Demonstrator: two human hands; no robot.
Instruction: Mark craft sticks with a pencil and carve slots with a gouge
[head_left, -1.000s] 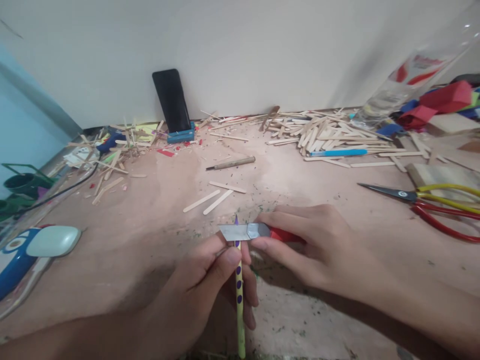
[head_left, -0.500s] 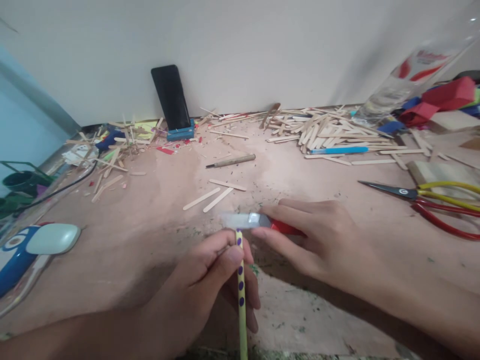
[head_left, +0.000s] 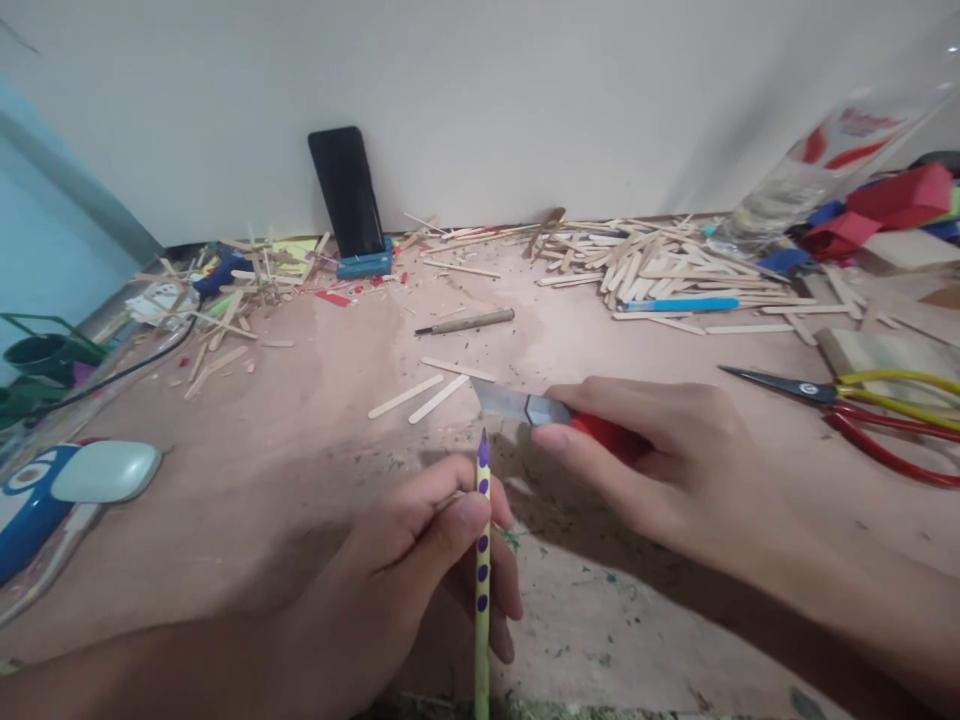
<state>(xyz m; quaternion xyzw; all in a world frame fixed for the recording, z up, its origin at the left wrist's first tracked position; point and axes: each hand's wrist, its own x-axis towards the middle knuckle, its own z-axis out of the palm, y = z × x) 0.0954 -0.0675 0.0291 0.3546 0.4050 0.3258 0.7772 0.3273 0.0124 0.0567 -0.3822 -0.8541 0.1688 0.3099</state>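
Between the thumb and fingers of my left hand is a slim yellow pencil with purple dots, its purple-tinted, dark-pointed tip facing away from me. My right hand is closed around the red handle of a utility knife. The knife's wide silver blade points left and lies a little beyond the pencil tip, apart from it. Fingers hide most of the knife handle. Past the blade, a few flat wooden sticks rest on the table.
Scissors with yellow and red handles lie on the right. A heap of wooden sticks, a plastic bottle and a phone on a blue stand line the wall. A thin wooden-handled tool lies mid-table. Small shavings dot the tabletop.
My right hand has moved the knife away from the pencil tip, forward and slightly right. The purple tip now shows uncovered. My left hand keeps its grip almost unmoved.
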